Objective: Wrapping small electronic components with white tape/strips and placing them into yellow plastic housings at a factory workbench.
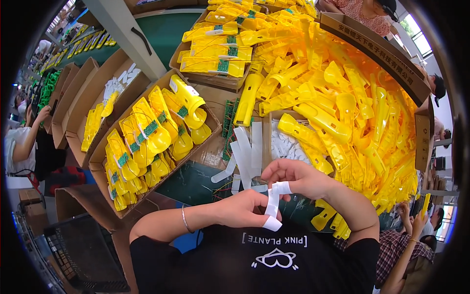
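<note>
In front of my chest, a white tape strip point(273, 202) runs between my two hands. My left hand point(243, 209) is closed with curled fingers on its lower end, and white material covers the thumb tip. My right hand point(306, 179) pinches the upper end, where white also wraps around its thumb. Just beyond the hands, flat white strips point(245, 151) lie in a loose fan on the dark green table. Beside them sits an open carton of small white pieces point(289, 147), partly covered by yellow plastic shells.
A large heap of yellow plastic shells point(350, 112) fills the right side. At left, a carton point(193, 149) holds yellow shells with wired green circuit boards; another such stack point(215, 51) stands behind. Bare green boards point(229, 125) lie between. A black crate point(85, 252) stands lower left. Other people work around.
</note>
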{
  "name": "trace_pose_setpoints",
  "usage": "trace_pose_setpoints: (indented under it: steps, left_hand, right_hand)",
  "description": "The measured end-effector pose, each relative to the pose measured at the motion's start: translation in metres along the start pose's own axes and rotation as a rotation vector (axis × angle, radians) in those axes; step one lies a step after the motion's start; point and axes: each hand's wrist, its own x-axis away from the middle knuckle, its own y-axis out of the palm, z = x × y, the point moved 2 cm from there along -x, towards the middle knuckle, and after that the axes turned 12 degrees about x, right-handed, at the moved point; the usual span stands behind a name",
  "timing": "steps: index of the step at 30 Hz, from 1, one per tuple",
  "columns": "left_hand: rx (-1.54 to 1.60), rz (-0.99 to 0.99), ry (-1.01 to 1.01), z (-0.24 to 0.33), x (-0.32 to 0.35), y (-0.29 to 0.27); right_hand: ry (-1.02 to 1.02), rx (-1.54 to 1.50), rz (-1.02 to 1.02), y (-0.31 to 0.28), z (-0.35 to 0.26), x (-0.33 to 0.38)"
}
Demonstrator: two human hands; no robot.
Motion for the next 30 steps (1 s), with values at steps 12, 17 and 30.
trace_pose_setpoints:
  steps: [12,17,30]
  left_hand:
    - [-0.231,0.089,0.089,0.000,0.001,-0.011]
    - [-0.276,0.123,0.106,-0.001,0.003,-0.012]
    - [-0.206,0.140,0.184,-0.006,0.005,-0.008]
  right_hand:
    - [-0.032,0.116,0.004,0.001,-0.032,-0.004]
    - [-0.080,0.097,0.072,0.004,-0.030,-0.007]
    - [-0.159,0.418,0.187,-0.007,-0.017,-0.018]
